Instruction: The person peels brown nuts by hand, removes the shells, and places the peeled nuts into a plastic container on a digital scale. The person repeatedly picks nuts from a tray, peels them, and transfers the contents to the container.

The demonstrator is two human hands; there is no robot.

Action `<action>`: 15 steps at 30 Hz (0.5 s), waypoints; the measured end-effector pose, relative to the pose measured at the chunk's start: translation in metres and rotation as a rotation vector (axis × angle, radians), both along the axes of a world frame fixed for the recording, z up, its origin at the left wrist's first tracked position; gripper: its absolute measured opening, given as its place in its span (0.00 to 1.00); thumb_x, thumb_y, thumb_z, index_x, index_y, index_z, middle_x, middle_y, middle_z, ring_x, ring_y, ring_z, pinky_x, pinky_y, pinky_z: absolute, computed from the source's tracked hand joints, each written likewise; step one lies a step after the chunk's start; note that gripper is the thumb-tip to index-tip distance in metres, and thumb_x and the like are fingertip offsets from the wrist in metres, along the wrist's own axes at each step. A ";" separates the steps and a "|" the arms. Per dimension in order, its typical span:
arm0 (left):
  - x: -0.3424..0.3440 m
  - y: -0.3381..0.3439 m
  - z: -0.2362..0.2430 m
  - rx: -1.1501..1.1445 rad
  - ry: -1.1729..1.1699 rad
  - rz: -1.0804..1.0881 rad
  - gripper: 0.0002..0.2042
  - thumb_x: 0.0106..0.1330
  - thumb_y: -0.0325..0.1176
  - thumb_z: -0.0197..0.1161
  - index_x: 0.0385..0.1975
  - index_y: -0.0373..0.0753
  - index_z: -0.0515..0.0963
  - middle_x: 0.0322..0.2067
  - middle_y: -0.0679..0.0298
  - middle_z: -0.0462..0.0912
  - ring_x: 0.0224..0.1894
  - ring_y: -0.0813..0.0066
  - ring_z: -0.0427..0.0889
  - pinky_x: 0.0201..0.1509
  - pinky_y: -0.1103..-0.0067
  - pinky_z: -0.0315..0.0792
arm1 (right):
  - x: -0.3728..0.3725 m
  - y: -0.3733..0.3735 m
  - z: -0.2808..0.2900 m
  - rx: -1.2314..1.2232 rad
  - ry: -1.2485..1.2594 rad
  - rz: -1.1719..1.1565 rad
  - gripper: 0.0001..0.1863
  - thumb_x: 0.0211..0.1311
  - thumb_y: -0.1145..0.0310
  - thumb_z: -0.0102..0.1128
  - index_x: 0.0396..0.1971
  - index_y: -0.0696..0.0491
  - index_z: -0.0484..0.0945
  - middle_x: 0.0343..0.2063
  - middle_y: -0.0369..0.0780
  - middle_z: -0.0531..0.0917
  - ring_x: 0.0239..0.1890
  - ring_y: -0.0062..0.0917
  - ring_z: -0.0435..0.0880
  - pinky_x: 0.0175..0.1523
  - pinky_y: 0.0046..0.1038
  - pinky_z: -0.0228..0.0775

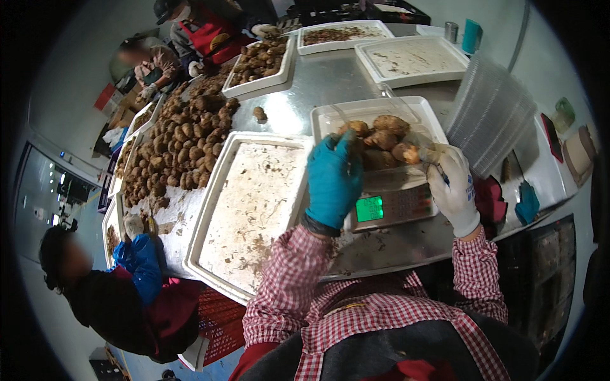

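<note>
A clear plastic box [399, 178] with several brown, knobbly taro-like tubers [383, 139] in it sits on the white pan of a weighing scale [413, 204]. The scale has a lit green display. My left hand [333, 181], in a teal glove, grips the box's left side, its fingertips partly hidden by the glove itself. At the right rim my right hand [454, 190], in a white glove, pinches the plastic next to the tubers. The box's clear lid appears to stand raised at the back.
A shallow white tray [219, 219] with dirt scraps lies left of the scale. Beyond it spreads a large tuber heap [184, 143]. Nested clear boxes [492, 117] lean at the right. Further white trays [413, 77] line the back. Other people work along the left and far sides.
</note>
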State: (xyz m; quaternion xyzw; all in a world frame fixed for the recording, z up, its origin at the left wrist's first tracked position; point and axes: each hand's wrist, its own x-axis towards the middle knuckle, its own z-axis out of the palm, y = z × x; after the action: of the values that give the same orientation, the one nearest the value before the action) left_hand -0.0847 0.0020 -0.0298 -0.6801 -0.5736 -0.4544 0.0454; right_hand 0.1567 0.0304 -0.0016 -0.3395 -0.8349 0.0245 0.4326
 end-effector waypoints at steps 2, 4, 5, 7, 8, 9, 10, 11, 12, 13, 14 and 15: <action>-0.006 0.001 0.003 -0.022 -0.012 0.025 0.22 0.55 0.28 0.67 0.52 0.41 0.75 0.40 0.53 0.78 0.44 0.54 0.76 0.49 0.63 0.68 | -0.002 0.016 -0.003 -0.026 -0.027 -0.010 0.07 0.57 0.75 0.53 0.36 0.59 0.76 0.36 0.47 0.77 0.42 0.43 0.75 0.49 0.40 0.66; -0.008 -0.001 0.010 -0.006 -0.001 0.069 0.19 0.55 0.29 0.68 0.48 0.42 0.77 0.36 0.56 0.79 0.41 0.56 0.77 0.45 0.65 0.69 | -0.013 0.025 0.007 -0.099 -0.033 -0.017 0.06 0.57 0.73 0.54 0.32 0.59 0.74 0.34 0.47 0.75 0.40 0.44 0.74 0.47 0.41 0.65; -0.008 0.000 0.016 0.022 0.023 0.098 0.17 0.55 0.30 0.68 0.45 0.41 0.78 0.33 0.58 0.79 0.39 0.57 0.78 0.43 0.66 0.70 | -0.019 0.028 0.008 -0.055 0.010 -0.014 0.06 0.56 0.73 0.54 0.32 0.59 0.73 0.33 0.47 0.75 0.39 0.44 0.74 0.47 0.41 0.65; -0.007 0.003 0.019 0.003 0.102 0.135 0.13 0.55 0.32 0.70 0.39 0.41 0.78 0.31 0.60 0.80 0.36 0.59 0.79 0.42 0.68 0.71 | -0.026 0.035 0.009 -0.030 0.023 -0.009 0.06 0.56 0.74 0.54 0.33 0.59 0.73 0.33 0.47 0.74 0.39 0.44 0.74 0.46 0.41 0.65; -0.008 0.000 0.022 -0.015 0.142 0.141 0.13 0.55 0.32 0.70 0.39 0.41 0.78 0.31 0.60 0.80 0.36 0.60 0.79 0.42 0.68 0.70 | -0.023 0.037 0.010 -0.054 -0.009 -0.010 0.06 0.56 0.74 0.54 0.33 0.59 0.74 0.33 0.47 0.74 0.39 0.44 0.73 0.46 0.41 0.65; -0.007 -0.003 0.025 -0.033 0.181 0.144 0.12 0.55 0.32 0.69 0.39 0.41 0.78 0.31 0.60 0.80 0.36 0.60 0.79 0.41 0.68 0.70 | -0.020 0.038 0.012 -0.078 -0.042 -0.014 0.06 0.57 0.74 0.54 0.34 0.59 0.74 0.33 0.47 0.74 0.40 0.43 0.73 0.47 0.41 0.65; -0.011 -0.006 0.028 -0.055 0.223 0.155 0.12 0.55 0.32 0.69 0.38 0.42 0.79 0.32 0.60 0.80 0.36 0.60 0.79 0.41 0.68 0.69 | -0.019 0.036 0.015 -0.107 -0.077 0.031 0.07 0.56 0.74 0.55 0.34 0.59 0.74 0.33 0.47 0.75 0.40 0.43 0.73 0.47 0.40 0.65; -0.026 -0.006 0.025 -0.138 0.108 0.023 0.12 0.56 0.32 0.69 0.40 0.40 0.79 0.35 0.59 0.81 0.39 0.60 0.79 0.45 0.68 0.71 | -0.017 0.031 0.021 -0.136 -0.112 0.075 0.08 0.56 0.74 0.55 0.35 0.59 0.75 0.33 0.47 0.75 0.40 0.42 0.73 0.47 0.40 0.65; -0.036 -0.007 0.030 -0.195 0.038 -0.066 0.13 0.57 0.33 0.69 0.41 0.40 0.79 0.36 0.59 0.81 0.41 0.60 0.80 0.47 0.69 0.72 | -0.015 0.030 0.024 -0.164 -0.148 0.113 0.08 0.56 0.73 0.56 0.36 0.59 0.75 0.34 0.46 0.75 0.41 0.42 0.73 0.47 0.40 0.65; -0.043 -0.006 0.034 -0.255 -0.032 -0.161 0.13 0.58 0.33 0.68 0.42 0.40 0.79 0.37 0.58 0.81 0.42 0.60 0.80 0.49 0.69 0.72 | -0.010 0.036 0.019 -0.003 -0.222 0.189 0.10 0.54 0.72 0.59 0.35 0.59 0.76 0.32 0.45 0.74 0.41 0.40 0.73 0.49 0.39 0.64; -0.052 -0.004 0.038 -0.314 -0.102 -0.258 0.14 0.59 0.34 0.68 0.43 0.39 0.79 0.38 0.58 0.81 0.44 0.61 0.80 0.51 0.70 0.72 | -0.009 0.039 0.017 -0.043 -0.203 0.173 0.10 0.53 0.72 0.60 0.35 0.58 0.76 0.32 0.44 0.75 0.41 0.40 0.73 0.49 0.39 0.64; -0.065 -0.004 0.036 -0.345 -0.124 -0.377 0.15 0.62 0.35 0.66 0.47 0.40 0.79 0.42 0.58 0.82 0.48 0.63 0.80 0.55 0.72 0.72 | -0.012 0.040 0.018 -0.087 -0.183 0.169 0.09 0.52 0.72 0.61 0.34 0.58 0.77 0.31 0.44 0.75 0.41 0.40 0.73 0.50 0.39 0.64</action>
State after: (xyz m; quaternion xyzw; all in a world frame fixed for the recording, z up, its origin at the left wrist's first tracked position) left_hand -0.1499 -0.0017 0.0066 -0.7434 -0.5076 -0.3910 -0.1920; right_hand 0.1443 0.0704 0.0162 -0.2872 -0.8946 0.0661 0.3358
